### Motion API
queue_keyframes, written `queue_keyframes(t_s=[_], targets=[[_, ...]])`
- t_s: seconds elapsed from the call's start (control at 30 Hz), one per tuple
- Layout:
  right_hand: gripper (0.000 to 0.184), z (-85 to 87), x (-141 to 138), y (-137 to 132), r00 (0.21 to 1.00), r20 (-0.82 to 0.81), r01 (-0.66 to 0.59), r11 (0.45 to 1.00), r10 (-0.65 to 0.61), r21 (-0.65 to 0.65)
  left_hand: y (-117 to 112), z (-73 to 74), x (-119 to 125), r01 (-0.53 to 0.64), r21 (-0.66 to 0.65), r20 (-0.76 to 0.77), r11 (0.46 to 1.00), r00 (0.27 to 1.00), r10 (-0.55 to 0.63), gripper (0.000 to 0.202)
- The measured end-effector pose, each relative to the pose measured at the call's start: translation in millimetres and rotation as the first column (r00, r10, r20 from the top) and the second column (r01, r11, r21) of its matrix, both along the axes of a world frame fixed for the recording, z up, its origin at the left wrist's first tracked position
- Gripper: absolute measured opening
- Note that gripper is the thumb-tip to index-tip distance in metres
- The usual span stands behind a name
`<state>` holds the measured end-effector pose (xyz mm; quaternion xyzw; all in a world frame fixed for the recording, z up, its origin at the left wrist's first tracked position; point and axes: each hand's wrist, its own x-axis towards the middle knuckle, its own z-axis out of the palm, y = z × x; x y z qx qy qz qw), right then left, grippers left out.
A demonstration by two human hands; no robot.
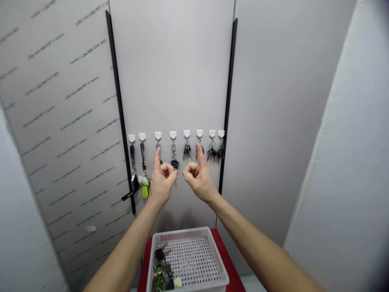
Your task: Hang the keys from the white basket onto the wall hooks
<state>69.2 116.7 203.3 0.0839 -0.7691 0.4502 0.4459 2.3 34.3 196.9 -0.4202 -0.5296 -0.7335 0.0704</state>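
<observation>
L hand [162,182] & R hand [199,180] are held up w/ a gap betw them, index fingers raised, other fingers curled toward thumbs. Nothing is seen pinched in either hand, & neither is pressed to the other.

L index fingertip [158,151] is overlapped w/ the 3rd-hook keys [158,145]; R index fingertip [199,150] w/ the 6th-hook keys [202,150]. Contact can't be told from this view. The 4th-hook keys [174,163], w/ a black fob, are hung betw the hands, just above them.

Further keys are hung from the row of 8 white hooks [187,134] on a grey panel [173,73]: 5th-hook keys [187,150] near R hand, 7th- & 8th-hook keys [216,151] to the R, & 1st- & 2nd-hook keys [139,182] to the L, the latter w/ a yellow-green tag.

Below the hands, a white perforated tray [188,233] is set on a red surface [215,239], w/ a pile of keys [161,267] at its L side. A black strip [120,109] is fixed at the panel's L edge.
</observation>
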Motion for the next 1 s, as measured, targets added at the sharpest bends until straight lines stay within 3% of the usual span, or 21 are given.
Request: queue_keyframes(t_s=[0.07,0.13,0.23,0.3,0.37,0.43,0.47,0.5,0.57,0.67,0.73,0.83,0.9,1.0], targets=[[0.073,5.2,-5.3,-7.9,1.000,-0.013,-0.015,1.000,0.014,-0.012,-7.3,9.7,1.7,-0.006,0.006,-0.012,1.000,1.000,0.006,0.072],[0.073,2.4,-12.6,-11.2,1.000,-0.001,-0.027,0.999,0.027,-0.027,-9.6,9.0,-1.6,-0.022,-0.006,-0.013,1.000,1.000,0.022,0.071],[0.065,-8.4,-28.4,-9.7,0.998,0.064,-0.019,0.999,0.021,-0.035,-11.4,-5.5,-21.7,-0.103,-0.047,-0.016,0.994,0.995,0.102,0.066],[0.048,-14.4,-44.1,-6.3,0.988,0.149,0.047,0.999,-0.044,-0.013,-15.1,-18.1,-45.1,-0.255,-0.092,-0.007,0.962,0.967,0.256,0.060],[0.034,-16.1,-64.4,-3.0,0.964,0.220,0.149,0.989,-0.151,0.026,-19.5,-28.6,-71.1,-0.507,-0.142,0.006,0.850,0.859,0.513,0.057],[0.035,-13.5,-88.0,-1.2,0.927,0.246,0.273,0.959,-0.284,0.078,-20.8,-35.4,-93.3,-0.722,-0.226,0.006,0.654,0.671,0.742,0.060],[0.038,-11.2,-100.1,-1.2,0.900,0.243,0.345,0.933,-0.361,0.107,-19.3,-37.6,-101.5,-0.775,-0.284,-0.008,0.564,0.590,0.807,0.064],[0.040,-8.7,-111.7,-1.7,0.868,0.234,0.415,0.899,-0.437,0.140,-16.4,-39.3,-107.6,-0.795,-0.347,-0.032,0.497,0.540,0.841,0.068],[0.036,-4.5,-131.4,-3.9,0.797,0.235,0.516,0.829,-0.556,0.214,-7.8,-42.0,-115.0,-0.789,-0.455,-0.077,0.413,0.497,0.864,0.072],[0.019,-1.7,-146.3,-7.3,0.740,0.272,0.558,0.788,-0.615,0.261,1.3,-45.2,-120.4,-0.768,-0.537,-0.125,0.349,0.481,0.868,0.058],[0.019,0.8,-146.1,-7.4,0.769,0.240,0.553,0.805,-0.592,0.215,-1.6,-45.0,-123.7,-0.724,-0.577,-0.139,0.379,0.544,0.827,0.039],[0.021,13.7,-140.0,-4.0,0.857,0.080,0.504,0.860,-0.509,0.079,-18.0,-33.8,-129.9,-0.662,-0.553,-0.142,0.506,0.673,0.726,0.024],[0.021,30.7,-139.2,-1.0,0.896,-0.021,0.443,0.897,-0.443,0.000,-31.1,-14.9,-134.7,-0.655,-0.451,-0.095,0.607,0.711,0.697,0.022],[0.020,62.9,-143.8,1.6,0.947,-0.097,0.300,0.952,-0.305,-0.066,-45.7,30.1,-141.4,-0.629,-0.224,0.020,0.744,0.760,0.649,0.022]])
